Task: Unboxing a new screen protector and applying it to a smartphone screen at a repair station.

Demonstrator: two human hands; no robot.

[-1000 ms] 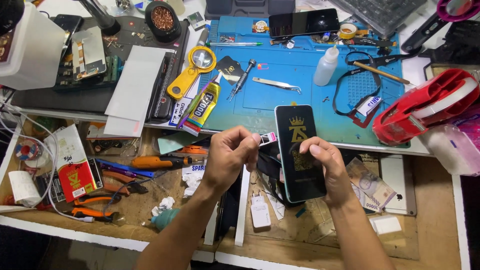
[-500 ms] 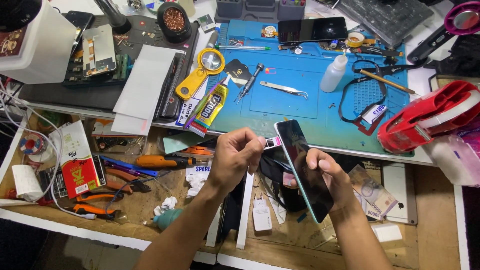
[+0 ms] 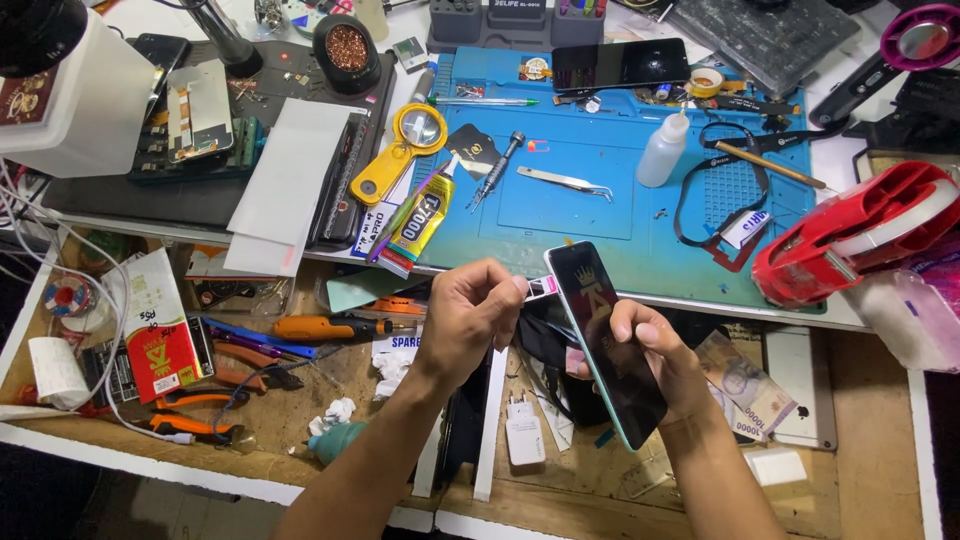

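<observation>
Hidden and cut-off parts. The right hand (image 3: 650,365) covers the middle of the phone (image 3: 605,345), which stands tilted nearly edge-on, so its screen is barely readable. The left hand (image 3: 470,320) pinches a small white piece (image 3: 540,288) too small to identify. The microscope (image 3: 60,80) at far left, the red tape dispenser (image 3: 860,235) at right and both forearms run past the frame edges.

A phone repair workshop: blue work mat (image 3: 620,190), tweezers (image 3: 565,181), glue tube (image 3: 422,218), pliers (image 3: 190,410).
</observation>
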